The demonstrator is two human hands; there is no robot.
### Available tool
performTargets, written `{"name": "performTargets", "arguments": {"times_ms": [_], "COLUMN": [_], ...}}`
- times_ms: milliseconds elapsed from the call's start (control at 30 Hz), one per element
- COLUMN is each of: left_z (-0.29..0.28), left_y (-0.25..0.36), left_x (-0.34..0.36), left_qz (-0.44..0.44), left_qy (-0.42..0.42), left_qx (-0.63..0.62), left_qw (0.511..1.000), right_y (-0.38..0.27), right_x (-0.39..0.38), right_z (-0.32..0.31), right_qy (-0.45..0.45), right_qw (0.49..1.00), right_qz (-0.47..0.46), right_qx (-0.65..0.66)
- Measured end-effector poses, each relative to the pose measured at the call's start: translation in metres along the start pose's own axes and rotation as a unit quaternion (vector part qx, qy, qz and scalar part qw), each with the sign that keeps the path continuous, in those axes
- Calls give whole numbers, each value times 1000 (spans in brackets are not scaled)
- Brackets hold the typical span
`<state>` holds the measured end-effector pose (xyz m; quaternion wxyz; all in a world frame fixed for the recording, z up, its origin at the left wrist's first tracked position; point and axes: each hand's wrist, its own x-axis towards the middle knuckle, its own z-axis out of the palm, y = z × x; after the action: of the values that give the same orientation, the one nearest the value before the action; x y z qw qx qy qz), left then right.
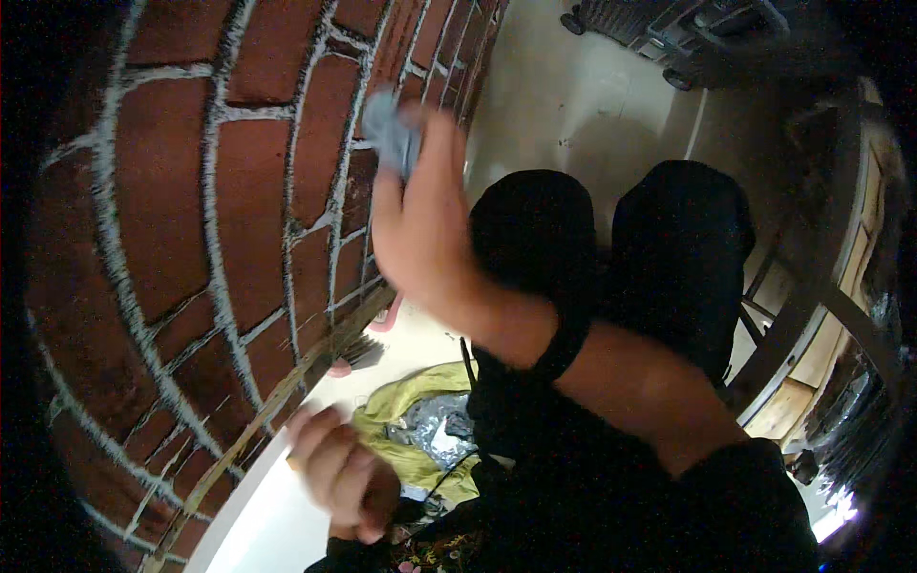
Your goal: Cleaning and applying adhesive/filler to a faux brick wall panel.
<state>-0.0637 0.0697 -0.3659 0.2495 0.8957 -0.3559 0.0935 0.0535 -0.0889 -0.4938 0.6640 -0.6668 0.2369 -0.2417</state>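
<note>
My right hand [420, 220] is raised to the red-brown brick wall [253, 158] on the left, its fingers closed on a crumpled grey-blue cloth [390, 132]. The cloth is at the wall's surface; blur hides whether it presses on the bricks. A black band circles the right forearm. Lower down, my left hand [344, 473] is curled into a loose fist beside the foot of the wall. Nothing shows between its blurred fingers.
A yellow-green bag [382, 406] with clear plastic inside lies on the pale floor [549, 95], near a brush [361, 353] and a pink object [387, 315]. My black-clad knees [535, 220] are in the middle. A metal-framed rack [807, 353] stands right; wheeled dark equipment [669, 38] is far off.
</note>
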Motion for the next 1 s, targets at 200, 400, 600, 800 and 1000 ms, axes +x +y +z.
{"name": "performTargets", "arguments": {"times_ms": [200, 400, 600, 800, 1000], "left_z": [-67, -86, -53, -65, -53], "left_y": [-3, -6, -15, -8, -9], "left_x": [61, 81, 80, 83, 84], "left_qz": [235, 255, 241, 214, 201], "left_qy": [138, -2, 87, 65, 78], "left_qx": [304, 358, 358, 375, 375], "left_qw": [913, 898, 898, 900, 902], "right_y": [2, -18, -12, 51, 31], "right_x": [-80, -81, -83, 9, 56], "right_z": [-2, -21, -9, -2, -1], "right_qy": [-79, -159, -111, -3, 1], "right_qw": [973, 966, 961, 904, 967], "right_qz": [218, 184, 247, 410, 253], "right_qx": [13, 89, 58, 120, -43]}}
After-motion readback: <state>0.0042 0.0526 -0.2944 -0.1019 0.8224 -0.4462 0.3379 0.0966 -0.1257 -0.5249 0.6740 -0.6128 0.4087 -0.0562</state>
